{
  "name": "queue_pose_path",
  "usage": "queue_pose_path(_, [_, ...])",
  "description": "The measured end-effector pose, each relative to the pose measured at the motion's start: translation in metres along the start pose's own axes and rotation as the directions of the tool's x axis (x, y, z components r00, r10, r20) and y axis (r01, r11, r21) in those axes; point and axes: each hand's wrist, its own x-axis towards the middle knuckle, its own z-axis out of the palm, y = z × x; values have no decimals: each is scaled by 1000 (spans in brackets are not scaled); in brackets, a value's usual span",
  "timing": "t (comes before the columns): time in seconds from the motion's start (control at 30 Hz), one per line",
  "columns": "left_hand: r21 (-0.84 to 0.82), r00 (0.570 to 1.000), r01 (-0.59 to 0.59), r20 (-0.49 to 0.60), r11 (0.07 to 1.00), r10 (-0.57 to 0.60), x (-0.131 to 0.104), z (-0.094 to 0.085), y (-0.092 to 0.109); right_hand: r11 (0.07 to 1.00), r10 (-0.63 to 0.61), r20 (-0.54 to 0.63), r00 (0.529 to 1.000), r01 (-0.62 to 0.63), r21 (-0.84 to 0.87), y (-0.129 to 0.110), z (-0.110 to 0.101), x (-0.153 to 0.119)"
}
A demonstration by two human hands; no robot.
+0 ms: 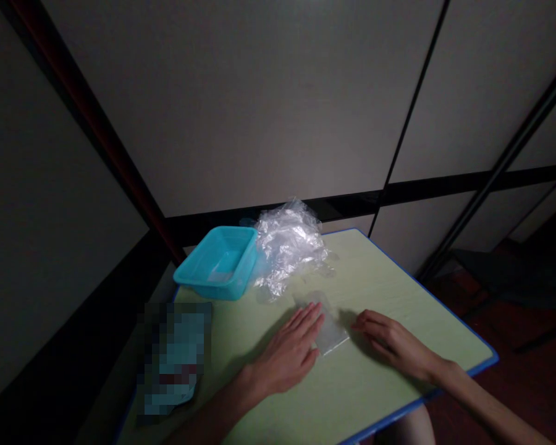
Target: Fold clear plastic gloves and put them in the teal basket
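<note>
I have two hands over one table point(259, 420), its green top bordered in blue. My left hand point(290, 352) is spread flat, palm down, fingers on one small clear bag point(331, 330), not gripping it. My right hand point(391, 343) has its fingers loosely bent just beside the bag's right corner; I can't tell whether they pinch anything.

There is one blue basin point(241, 284) at the table's far left corner, with something pale on its floor, too dim to name. Against its right side sits one heap of clear plastic point(291, 244) at the far edge; I can't count its pieces. One pixelated item point(178, 358) lies along the left edge.

The small bag lies near the middle of the table, nearer me than the heap. Green top shows from my right hand to the right edge, and between my hands and the near edge.
</note>
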Motion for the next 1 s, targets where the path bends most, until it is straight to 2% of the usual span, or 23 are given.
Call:
queue_pose_path(0.1, [-46, 986, -122, 108, 991, 126, -4, -1, 12, 989, -93, 24, 995, 95, -110, 6, 8, -4])
queue_pose_path(0.23, [-60, 975, -151, 153, 987, 158, -2, 7, 12, 968, -153, 21, 988, 154, -197, 10, 20, -10])
queue_pose_path(0.33, [-68, 969, -173, 164, 983, 182, 1, 9, 10, 952, -146, 45, 988, 152, -264, 11, 23, -13])
queue_pose_path(0.63, [-51, 966, -174, 185, 983, 181, 1, 9, 10, 941, -85, 88, 992, 109, -320, 8, 20, -8])
queue_pose_path(1.0, [-23, 972, -137, 191, 990, 139, 2, 14, 9, 958, -55, 118, 991, 86, -274, 6, 19, -7])
